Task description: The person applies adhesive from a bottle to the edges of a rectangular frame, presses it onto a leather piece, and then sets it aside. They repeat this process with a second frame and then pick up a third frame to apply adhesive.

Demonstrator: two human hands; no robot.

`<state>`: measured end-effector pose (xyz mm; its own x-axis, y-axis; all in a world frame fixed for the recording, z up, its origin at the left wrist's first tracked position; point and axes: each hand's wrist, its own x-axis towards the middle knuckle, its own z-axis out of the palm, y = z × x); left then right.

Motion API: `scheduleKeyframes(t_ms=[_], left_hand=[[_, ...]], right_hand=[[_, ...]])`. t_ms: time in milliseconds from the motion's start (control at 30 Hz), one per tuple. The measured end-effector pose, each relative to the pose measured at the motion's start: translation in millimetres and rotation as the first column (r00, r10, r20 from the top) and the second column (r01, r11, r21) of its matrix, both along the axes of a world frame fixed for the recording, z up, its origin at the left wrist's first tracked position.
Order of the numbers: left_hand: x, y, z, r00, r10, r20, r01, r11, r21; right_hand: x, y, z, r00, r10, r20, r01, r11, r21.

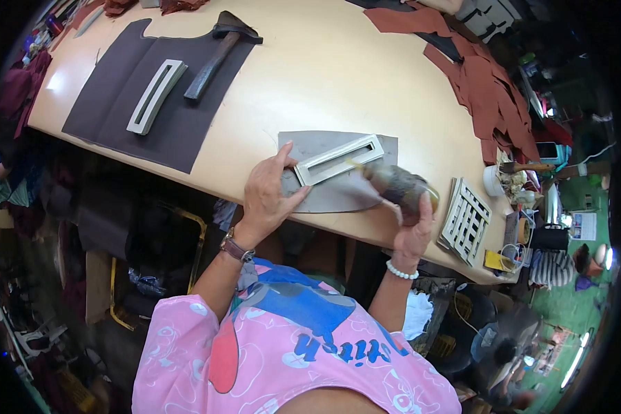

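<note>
My left hand (268, 191), with a wristwatch, grips the left end of a pale rectangular frame (341, 161) between thumb and fingers. The frame has a long slot and lies tilted on a grey rounded sheet (324, 200) near the table's front edge. In my right hand (415, 231), with a white bead bracelet on the wrist, is a brownish rounded object (401, 188), blurred by motion. Its narrow, yellowish end points at the frame's right part. What the object is, I cannot tell.
A dark sheet (110, 86) on the left of the table (303, 76) carries a second slotted frame (156, 96) and a hammer (217, 62). Reddish-brown scraps (486, 86) lie at the right edge. A slatted pale piece (466, 222) and a white bowl (492, 181) are right of my right hand.
</note>
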<state>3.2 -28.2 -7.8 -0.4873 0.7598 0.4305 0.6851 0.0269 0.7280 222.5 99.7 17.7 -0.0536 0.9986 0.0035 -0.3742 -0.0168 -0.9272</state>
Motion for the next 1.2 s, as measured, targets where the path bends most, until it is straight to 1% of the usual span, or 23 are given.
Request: scheduleKeyframes(t_ms=[33, 167, 200, 500, 600, 700, 833, 933, 1033, 1167, 1200], left_hand=[[0.1, 0.1, 0.4, 1.0, 0.0, -0.001, 0.0, 1.0, 0.0], [0.6, -0.3, 1.2, 1.0, 0.006, -0.016, -0.006, 1.0, -0.001], [0.7, -0.3, 1.2, 1.0, 0.005, -0.016, -0.005, 1.0, 0.001], [0.8, 0.2, 1.2, 1.0, -0.004, -0.02, 0.004, 1.0, -0.006], [0.7, 0.2, 1.4, 1.0, -0.004, -0.013, 0.004, 1.0, -0.001], [0.7, 0.2, 1.2, 1.0, -0.003, -0.019, 0.003, 1.0, 0.006], [-0.2, -0.8, 1.8, 1.0, -0.011, 0.011, 0.011, 1.0, -0.013], [-1.0, -0.6, 0.8, 1.0, -0.007, 0.017, 0.007, 1.0, 0.024], [-2.7, 0.2, -2.4, 0.996, -0.003, 0.085, 0.0, 1.0, 0.027], [-2.5, 0.7, -3.3, 0.993, -0.002, 0.115, 0.002, 1.0, 0.002], [-2.2, 0.7, -2.0, 0.992, -0.002, 0.127, 0.002, 1.0, -0.004]], right_hand=[[6.0, 4.9, 0.7, 0.997, -0.076, -0.01, 0.076, 0.997, 0.03], [25.4, 19.7, -4.8, 0.973, -0.206, 0.101, 0.19, 0.971, 0.145], [27.3, 22.3, -7.2, 0.977, -0.195, 0.081, 0.181, 0.972, 0.152], [22.0, 30.8, -19.4, 0.954, -0.24, 0.18, 0.194, 0.951, 0.241], [21.1, 25.9, -18.5, 0.933, -0.243, 0.265, 0.17, 0.948, 0.269], [17.6, 15.5, -19.3, 0.949, -0.203, 0.241, 0.14, 0.956, 0.257], [2.6, -11.3, -13.2, 0.964, -0.103, 0.246, 0.041, 0.969, 0.245], [-8.5, -32.1, -9.6, 0.965, -0.046, 0.258, -0.015, 0.973, 0.23], [-15.9, -50.3, -4.1, 0.968, 0.015, 0.25, -0.065, 0.979, 0.193], [-23.6, -64.3, -3.8, 0.969, 0.066, 0.238, -0.106, 0.981, 0.161], [-24.0, -64.1, -7.2, 0.961, 0.061, 0.269, -0.109, 0.98, 0.168]])
